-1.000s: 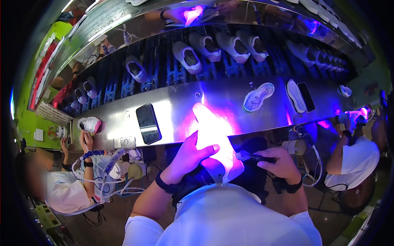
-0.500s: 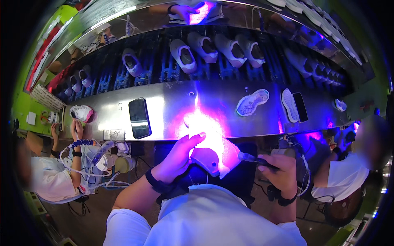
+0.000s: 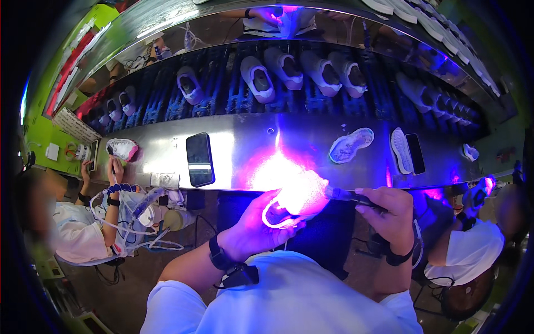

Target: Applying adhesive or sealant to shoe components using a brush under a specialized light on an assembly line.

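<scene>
Steel workbench [image 3: 239,146] runs across the view, a black phone [image 3: 199,158] lying flat on it and white shoes [image 3: 257,78] lined up on the blue conveyor behind. Left hand [image 3: 253,231] cups a glowing white shoe [image 3: 295,195] just below the bench edge. Right hand [image 3: 392,214] grips a slim dark torch [image 3: 350,195], its tip touching the shoe under violet glare.

Shoe factory assembly line: rows of white shoes [image 3: 257,79] are carried on a dark conveyor [image 3: 222,97] across the upper frame; seated workers [image 3: 83,234] are ranged along a steel bench [image 3: 239,147].
</scene>
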A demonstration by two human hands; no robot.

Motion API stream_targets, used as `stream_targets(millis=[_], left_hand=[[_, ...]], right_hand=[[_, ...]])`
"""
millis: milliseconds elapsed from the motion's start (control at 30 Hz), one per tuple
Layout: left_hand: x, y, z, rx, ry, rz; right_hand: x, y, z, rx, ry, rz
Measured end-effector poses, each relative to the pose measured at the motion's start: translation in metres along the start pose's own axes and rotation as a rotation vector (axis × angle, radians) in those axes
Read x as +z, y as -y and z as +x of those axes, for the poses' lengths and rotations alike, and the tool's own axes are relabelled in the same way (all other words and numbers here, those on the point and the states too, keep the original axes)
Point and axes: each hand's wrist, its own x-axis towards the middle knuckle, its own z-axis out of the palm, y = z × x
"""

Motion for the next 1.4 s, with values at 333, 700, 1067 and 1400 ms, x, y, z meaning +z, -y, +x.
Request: stream_targets(millis=[333,700,1067,1400], left_hand=[[-0.008,0.018,-0.036,-0.154,0.145,-0.344],[0.009,-0.022,-0.074,0.156,0.125,0.123],[0.052,-0.195,-0.03,0.814,-0.65,1.195],[0.089,-0.412,0.021,0.617,-1.477,1.868]], right_hand=[[0.053,0.025,-0.013,0.004,-0.08,0.135],[0.114,0.049,-0.025,0.211,-0.183,0.054],[0.085,0.041,-0.025,0.301,0.0,0.429],[0.035,-0.052,-0.028,0.695,-0.183,0.806]])
